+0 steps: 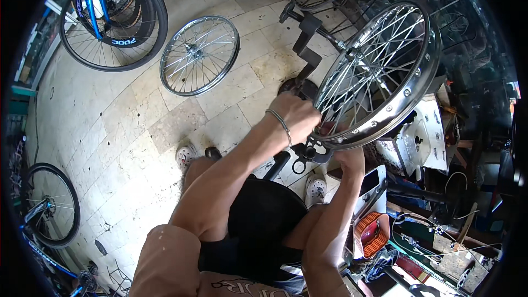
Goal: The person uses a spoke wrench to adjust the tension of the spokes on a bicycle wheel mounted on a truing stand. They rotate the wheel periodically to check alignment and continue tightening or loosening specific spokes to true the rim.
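A bare spoked bicycle wheel (379, 71) with a shiny metal rim is mounted by its axle in a dark truing stand (309, 58). My left hand (300, 116), a bracelet at its wrist, is closed at the near left edge of the wheel, beside the rim. Whatever its fingers grip is hidden. My right hand (348, 157) reaches up from below at the near end of the rim. Its fingers curl behind the rim and show only partly through the spokes, so what they hold cannot be made out.
Another bare wheel (200, 55) lies on the tiled floor, near a blue bicycle's tyred wheel (159, 16). Another bicycle wheel (53, 203) stands at the far left. On my right are a phone (372, 181), an orange basket (372, 234) and a cluttered workbench (445, 247).
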`<state>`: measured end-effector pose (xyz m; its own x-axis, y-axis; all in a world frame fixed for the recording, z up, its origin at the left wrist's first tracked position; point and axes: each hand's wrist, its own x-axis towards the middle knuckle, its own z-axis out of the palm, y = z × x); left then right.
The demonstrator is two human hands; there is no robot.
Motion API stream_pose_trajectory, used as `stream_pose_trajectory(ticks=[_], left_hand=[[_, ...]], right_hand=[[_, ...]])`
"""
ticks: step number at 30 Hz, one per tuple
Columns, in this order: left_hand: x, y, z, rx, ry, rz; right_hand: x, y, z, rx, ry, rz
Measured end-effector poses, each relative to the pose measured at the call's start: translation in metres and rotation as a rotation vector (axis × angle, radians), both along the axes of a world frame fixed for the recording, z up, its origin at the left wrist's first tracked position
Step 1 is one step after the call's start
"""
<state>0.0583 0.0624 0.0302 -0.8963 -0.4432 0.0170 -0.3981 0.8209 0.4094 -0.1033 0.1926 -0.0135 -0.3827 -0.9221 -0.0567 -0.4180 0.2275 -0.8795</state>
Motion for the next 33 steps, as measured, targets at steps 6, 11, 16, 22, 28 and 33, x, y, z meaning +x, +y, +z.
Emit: stream_pose_trajectory(ticks=[6,11,16,22,28,33], left_hand=[[0.002,0.008,0.03,-0.01,-0.052,0.04],[0.013,-0.008,0.011,0.041,0.027,0.046],[0.017,-0.02,0.007,0.179,0.063,0.046],[0.012,-0.017,0.019,0.096,0.003,0.057],[0.039,-0.034,0.012,0.386,0.223,0.095],[0.025,-0.042,0.006,0.428,0.218,0.047]], right_hand=[[-0.007,0.002,-0.013,0.02,-0.251,0.007],[0.004,-0.003,0.007,0.067,-0.338,-0.003],[0.001,-0.006,0.013,0.094,-0.443,-0.034],[0.001,-0.006,0.017,0.091,-0.437,-0.032],[-0.007,0.0,0.032,0.064,-0.831,-0.117],[-0.021,0.016,0.019,0.04,-0.647,-0.098]])
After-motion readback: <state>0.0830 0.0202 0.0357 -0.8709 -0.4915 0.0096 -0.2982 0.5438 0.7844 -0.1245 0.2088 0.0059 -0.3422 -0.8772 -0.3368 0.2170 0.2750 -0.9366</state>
